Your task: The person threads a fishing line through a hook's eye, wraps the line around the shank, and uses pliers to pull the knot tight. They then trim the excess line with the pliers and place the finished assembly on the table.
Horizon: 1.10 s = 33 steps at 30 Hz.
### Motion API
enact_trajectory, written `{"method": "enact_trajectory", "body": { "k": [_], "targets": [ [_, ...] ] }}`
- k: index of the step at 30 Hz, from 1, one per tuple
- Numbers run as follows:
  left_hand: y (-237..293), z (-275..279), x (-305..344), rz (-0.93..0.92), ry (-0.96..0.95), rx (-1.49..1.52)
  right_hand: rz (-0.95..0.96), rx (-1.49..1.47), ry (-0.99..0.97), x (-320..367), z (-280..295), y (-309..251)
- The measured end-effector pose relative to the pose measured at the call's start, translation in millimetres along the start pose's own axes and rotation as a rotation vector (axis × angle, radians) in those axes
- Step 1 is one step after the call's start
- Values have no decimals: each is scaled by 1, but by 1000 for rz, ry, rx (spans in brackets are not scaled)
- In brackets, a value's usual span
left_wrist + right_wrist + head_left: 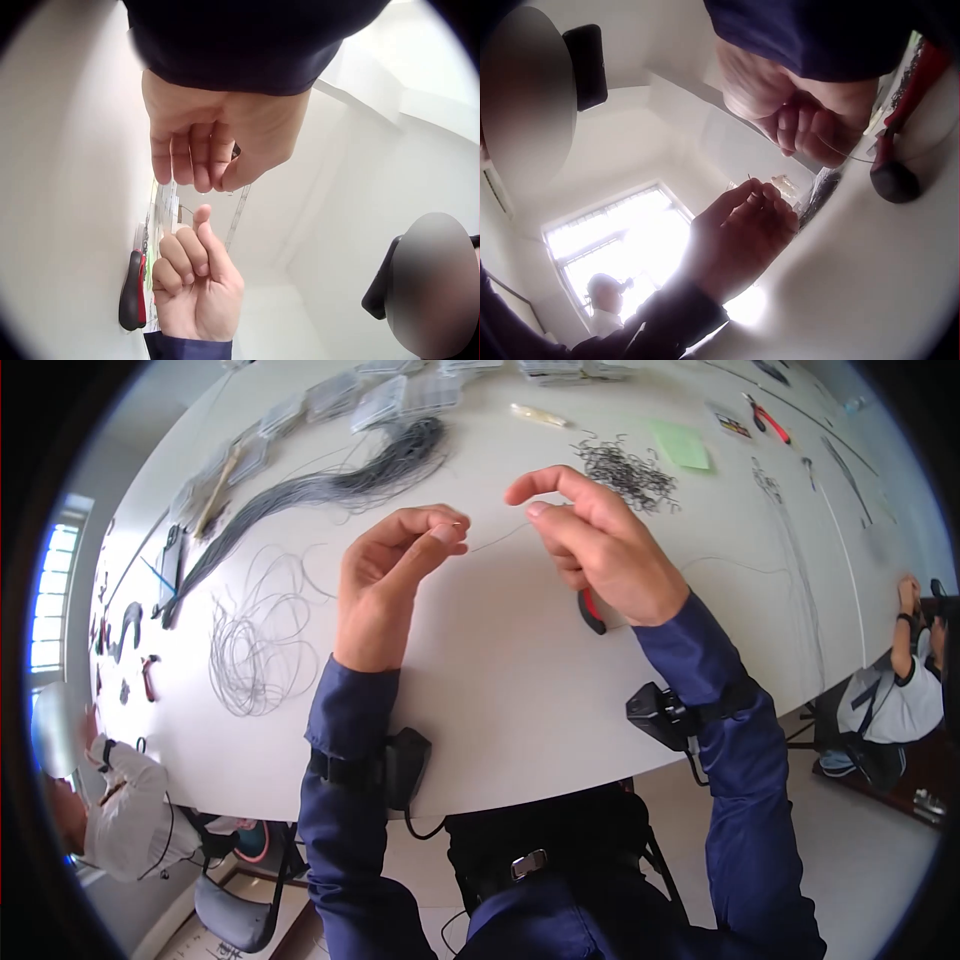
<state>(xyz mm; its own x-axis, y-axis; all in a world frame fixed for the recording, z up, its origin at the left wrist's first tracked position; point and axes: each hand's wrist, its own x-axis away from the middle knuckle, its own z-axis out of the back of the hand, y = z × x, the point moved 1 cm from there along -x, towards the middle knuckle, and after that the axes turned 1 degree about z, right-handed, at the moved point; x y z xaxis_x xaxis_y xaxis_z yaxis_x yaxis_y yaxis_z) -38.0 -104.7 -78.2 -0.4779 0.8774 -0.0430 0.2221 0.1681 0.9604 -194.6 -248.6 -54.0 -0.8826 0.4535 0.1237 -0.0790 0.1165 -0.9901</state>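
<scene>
Above the table, my left hand (385, 585) pinches something tiny between thumb and fingertips. A fine tip (750, 178) pokes up there in the right wrist view; I cannot tell whether it is a hook or line. A thin grey line (497, 541) spans the gap toward my right hand (610, 550). The right hand's lower fingers curl over the line, while its index finger stretches out toward the left hand. In the right wrist view the line (847, 156) trails from the curled fingers past red-and-black pliers (894, 178), which lie on the table beneath the right hand.
Loose coils of line (250, 650) lie left of my left hand, below a long grey bundle (300, 495). Beyond my right hand are a heap of small dark hooks (625, 472) and a green paper (683, 445). Clear plastic boxes (380, 400) line the far side. People sit at both sides.
</scene>
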Motion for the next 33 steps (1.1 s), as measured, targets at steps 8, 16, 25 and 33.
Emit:
{"method": "enact_trajectory", "body": {
  "k": [8, 16, 25, 33],
  "targets": [
    [6, -18, 7, -26, -237, -334, -27, 52, -94, 5, -5, -7],
    [17, 25, -5, -281, 66, 269, 444, 798, 223, -3, 32, -7],
    [19, 45, -3, -390, 269, 307, 195, 460, 609, 4, 69, -23],
    [17, 66, 0, -443, 576, 371, 370, -744, 608, 3, 129, -17]
  ]
}}
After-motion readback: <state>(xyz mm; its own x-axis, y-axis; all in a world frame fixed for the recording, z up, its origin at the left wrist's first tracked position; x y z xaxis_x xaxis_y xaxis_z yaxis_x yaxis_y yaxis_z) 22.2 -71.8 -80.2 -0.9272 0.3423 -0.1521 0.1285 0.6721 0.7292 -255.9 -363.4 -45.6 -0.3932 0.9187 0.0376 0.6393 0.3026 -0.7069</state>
